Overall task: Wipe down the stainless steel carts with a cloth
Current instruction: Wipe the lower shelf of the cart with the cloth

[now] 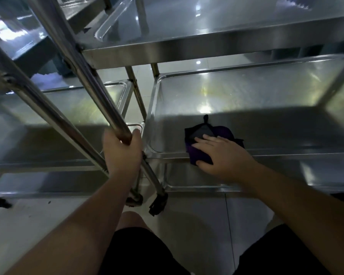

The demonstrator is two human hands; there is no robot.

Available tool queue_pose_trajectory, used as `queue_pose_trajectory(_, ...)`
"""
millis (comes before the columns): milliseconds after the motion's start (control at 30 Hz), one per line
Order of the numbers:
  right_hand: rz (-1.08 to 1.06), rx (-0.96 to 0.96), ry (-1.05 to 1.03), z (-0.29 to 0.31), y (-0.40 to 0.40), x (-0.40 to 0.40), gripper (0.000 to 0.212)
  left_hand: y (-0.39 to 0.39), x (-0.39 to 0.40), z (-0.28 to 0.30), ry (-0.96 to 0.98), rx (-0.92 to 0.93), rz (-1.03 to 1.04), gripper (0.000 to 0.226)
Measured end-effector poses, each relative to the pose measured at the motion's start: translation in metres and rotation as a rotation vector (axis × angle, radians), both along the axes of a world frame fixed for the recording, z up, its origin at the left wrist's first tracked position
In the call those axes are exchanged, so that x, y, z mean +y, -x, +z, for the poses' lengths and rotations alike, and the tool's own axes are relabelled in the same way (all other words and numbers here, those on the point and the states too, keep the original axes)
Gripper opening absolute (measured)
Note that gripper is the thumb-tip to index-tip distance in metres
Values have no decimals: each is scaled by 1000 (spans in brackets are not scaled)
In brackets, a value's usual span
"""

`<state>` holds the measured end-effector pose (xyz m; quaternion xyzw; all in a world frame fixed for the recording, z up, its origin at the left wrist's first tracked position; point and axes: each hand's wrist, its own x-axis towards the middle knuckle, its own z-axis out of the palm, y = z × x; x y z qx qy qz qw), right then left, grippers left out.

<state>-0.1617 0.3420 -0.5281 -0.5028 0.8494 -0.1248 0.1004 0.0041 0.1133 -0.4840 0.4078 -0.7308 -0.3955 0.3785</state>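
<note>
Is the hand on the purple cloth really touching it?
Touching. The head view shows the right hand lying flat on the purple cloth, fingers straight across it, pressing it onto the cart's middle shelf.

Middle shelf (246,96) open beyond cloth (207,135); top shelf (207,46) overhead, post (99,92) left

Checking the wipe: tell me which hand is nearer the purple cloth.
Right. The right hand presses flat on the purple cloth; the left hand grips a cart post beside it.

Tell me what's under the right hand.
A dark purple cloth lies under the right hand, flat on the cart's middle shelf. The shelf surface beneath the cloth is covered.
</note>
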Motion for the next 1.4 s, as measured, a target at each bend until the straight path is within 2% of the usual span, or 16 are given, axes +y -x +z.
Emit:
queue_pose_trajectory(133, -65, 8, -5, 2, 15, 39, 64, -22, 35, -28, 285, 11, 97, 43)
queue_pose_trajectory(267, -106, 35, 3, -1, 31, 78, 63, -9, 90, -42, 462, -44, -237, 29)
queue_pose_trajectory(333, -122, 41, 1, -3, 41, 98, 67, 13, 112, -36, 555, -94, -390, 29)
queue_pose_trajectory(433, -171, 63, -9, -7, 59, 132, 75, 52, 148, -19, 525, -195, -524, 31)
queue_pose_trajectory(533, -244, 72, 38, -11, 76, 174, 72, 84, 181, -10, 533, -241, -638, 38)
queue_pose_trajectory(600, -294, 65, 59, -12, 87, 204, 69, 102, 200, -10, 544, -268, -699, 35)
queue_pose_trajectory(767, -429, 50, 89, -9, 110, 262, 70, 140, 246, -20, 670, -420, -862, 37)
queue_pose_trajectory(1033, -518, 42, 102, -6, 137, 325, 74, 197, 325, -33, 814, -518, -1146, 73)
queue_pose_trajectory(1233, -616, 39, 103, -2, 157, 364, 69, 232, 364, -42, 950, -563, -1217, 88)
queue_pose_trajectory(1400, -696, 20, 70, 0, 173, 385, 65, 241, 366, -56, 1044, -626, -1287, 100)
